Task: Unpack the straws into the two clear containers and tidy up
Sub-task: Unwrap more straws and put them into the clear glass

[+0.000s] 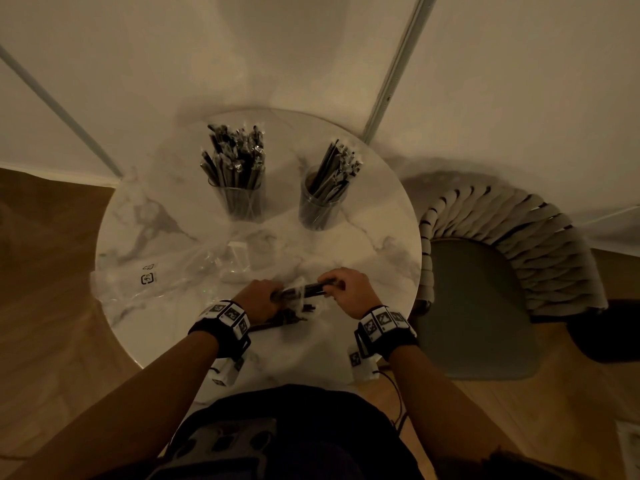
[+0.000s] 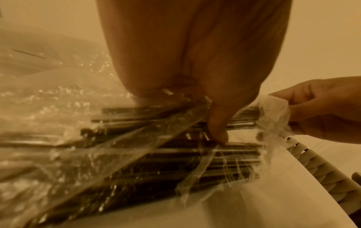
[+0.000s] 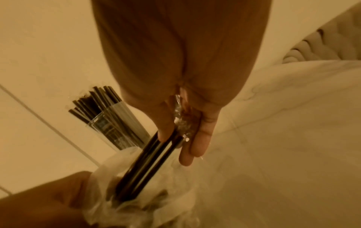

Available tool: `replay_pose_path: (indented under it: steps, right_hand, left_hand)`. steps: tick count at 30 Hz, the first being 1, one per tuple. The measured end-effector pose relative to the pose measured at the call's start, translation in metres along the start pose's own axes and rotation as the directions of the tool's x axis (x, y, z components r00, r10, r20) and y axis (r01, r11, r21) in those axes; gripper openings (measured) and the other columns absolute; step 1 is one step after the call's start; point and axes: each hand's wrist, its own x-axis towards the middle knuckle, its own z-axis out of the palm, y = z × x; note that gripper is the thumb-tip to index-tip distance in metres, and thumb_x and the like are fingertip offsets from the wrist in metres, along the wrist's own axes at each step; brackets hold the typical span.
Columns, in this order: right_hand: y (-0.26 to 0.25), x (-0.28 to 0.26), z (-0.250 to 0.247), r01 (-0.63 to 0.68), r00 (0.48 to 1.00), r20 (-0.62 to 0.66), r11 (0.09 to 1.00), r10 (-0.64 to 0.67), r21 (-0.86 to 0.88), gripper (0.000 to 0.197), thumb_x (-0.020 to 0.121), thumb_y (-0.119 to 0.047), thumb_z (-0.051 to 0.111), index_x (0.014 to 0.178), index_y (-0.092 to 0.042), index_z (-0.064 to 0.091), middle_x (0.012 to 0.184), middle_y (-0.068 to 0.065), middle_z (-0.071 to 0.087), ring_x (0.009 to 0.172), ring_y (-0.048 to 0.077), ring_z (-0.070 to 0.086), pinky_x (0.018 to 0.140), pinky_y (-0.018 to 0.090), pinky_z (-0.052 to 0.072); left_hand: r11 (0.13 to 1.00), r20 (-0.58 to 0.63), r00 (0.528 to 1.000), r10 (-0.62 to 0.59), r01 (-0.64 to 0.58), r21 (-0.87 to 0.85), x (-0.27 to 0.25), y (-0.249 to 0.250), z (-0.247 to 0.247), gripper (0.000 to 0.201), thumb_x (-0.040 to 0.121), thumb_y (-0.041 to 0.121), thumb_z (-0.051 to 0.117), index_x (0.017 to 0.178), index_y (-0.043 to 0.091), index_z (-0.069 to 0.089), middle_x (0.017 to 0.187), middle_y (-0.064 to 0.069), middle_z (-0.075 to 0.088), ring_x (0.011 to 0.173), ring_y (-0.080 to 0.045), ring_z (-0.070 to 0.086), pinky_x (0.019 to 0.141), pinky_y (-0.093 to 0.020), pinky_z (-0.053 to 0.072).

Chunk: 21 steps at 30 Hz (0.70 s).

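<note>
Straw bundle held at near desk edge.
Left hand (image 1: pixel 260 295) grips the plastic wrapper (image 1: pixel 298 285); right hand (image 1: pixel 349 288) pinches black straws (image 1: pixel 313 288). Both containers (image 1: pixel 242 200) stand far, filled.

Two containers stand at the far side of the table (image 1: pixel 391 216), left container (image 1: pixel 241 202) and right container (image 1: pixel 320 209) apart, straws in both. Near-left lies a bag (image 1: pixel 166 271); a chair (image 1: pixel 502 271) sits right of the table.
</note>
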Motion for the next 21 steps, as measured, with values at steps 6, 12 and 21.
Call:
replay_pose_path:
  steps: [6,12,21]
  right_hand:
    - [-0.004,-0.0018,0.0052,-0.049,0.999,0.008,0.981,0.048,0.186,0.02,0.09,-0.007,0.07,0.109,-0.008,0.075,0.088,0.01,0.075,0.071,0.015,0.071,0.069,0.024,0.059]
    - [-0.0002,0.0023,-0.0037,-0.142,0.988,-0.008,0.925,0.155,0.353,0.021,0.091,0.003,0.064,0.11,-0.002,0.071,0.089,0.016,0.073,0.075,0.024,0.074,0.072,0.035,0.062]
    - [-0.0026,0.004,-0.0005,-0.195,0.978,0.015,0.883,0.209,0.427,0.016,0.089,0.006,0.066,0.096,-0.006,0.074,0.091,0.02,0.074,0.079,0.031,0.076,0.084,0.04,0.061]
  left_hand:
    - [1.0,0.008,1.0,-0.004,0.004,0.018,0.0013,0.0034,-0.0002,0.016,0.092,0.031,0.059,0.102,0.02,0.066,0.104,-0.008,0.07,0.095,-0.027,0.064,0.073,-0.026,0.039]
    - [1.0,0.022,0.999,-0.024,0.023,0.01,0.0009,-0.0005,0.0006,0.019,0.091,0.028,0.059,0.108,0.021,0.064,0.104,-0.007,0.069,0.095,-0.028,0.064,0.074,-0.026,0.04]
    - [0.998,0.049,0.998,-0.037,0.04,-0.055,-0.0004,0.0013,-0.0016,0.027,0.089,0.031,0.06,0.115,0.026,0.064,0.108,-0.004,0.069,0.098,-0.026,0.064,0.085,-0.032,0.049]
